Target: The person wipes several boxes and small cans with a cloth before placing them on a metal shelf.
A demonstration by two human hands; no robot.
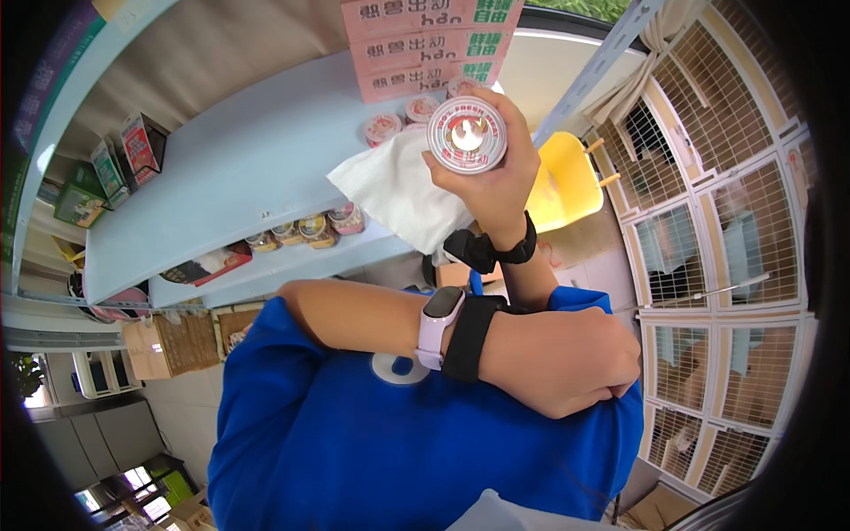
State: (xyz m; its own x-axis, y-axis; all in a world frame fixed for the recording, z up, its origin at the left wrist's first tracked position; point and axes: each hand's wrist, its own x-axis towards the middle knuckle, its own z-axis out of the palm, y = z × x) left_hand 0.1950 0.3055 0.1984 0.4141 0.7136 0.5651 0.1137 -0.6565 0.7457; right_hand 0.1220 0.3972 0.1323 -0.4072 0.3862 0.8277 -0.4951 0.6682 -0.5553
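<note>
My right hand (500,164) is wrapped round a round can (467,134), held up over the shelf with its printed lid facing me. Below that hand, a white cloth (403,186) drapes over the front edge of the light-blue shelf (239,159). Behind the can, several small pink-lidded cans (382,129) stand on the shelf. My left arm crosses my chest, and my left hand (567,363) rests curled against the blue shirt (425,442) by my right upper arm. Its fingertips are mostly hidden, so I cannot see what they grip, if anything.
Stacked pink cartons (429,44) stand at the back of the shelf. Several jars (314,230) sit on the lower shelf. Small boxes (142,146) are at the far left. A yellow chair (567,181) and wire-fronted cages (708,221) are on the right, beyond a metal post (593,71).
</note>
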